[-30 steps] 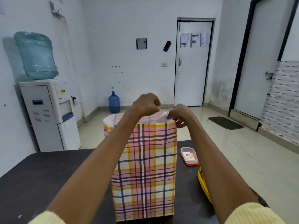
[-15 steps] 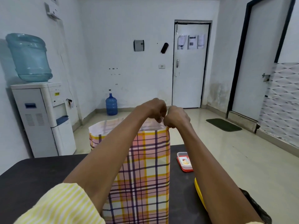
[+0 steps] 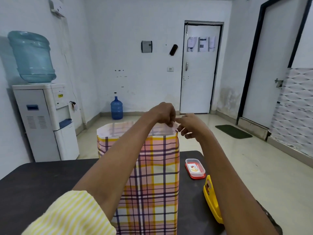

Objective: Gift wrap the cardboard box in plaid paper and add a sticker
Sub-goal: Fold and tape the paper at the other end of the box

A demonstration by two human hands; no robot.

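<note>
The plaid paper (image 3: 153, 175) conceals the cardboard box entirely. The bottom frame edge crops its base. The left forearm covers its left face.

Setting: you are in a plain office-type back room or utility room, not a home. Evidence, itemised: white painted walls, scuffed and stained low down; pale tiled floor; a white water dispenser (image 3: 45, 121) carrying an inverted blue jug (image 3: 31, 56) at your left; a spare blue water bottle (image 3: 116, 108) on the floor by the far wall; a closed white door (image 3: 199, 68) with three printed notices (image 3: 201, 44) taped to it; a small grey wall box (image 3: 146, 46); a green doormat (image 3: 233, 131); a dark worktable (image 3: 42, 184) before you.
</note>
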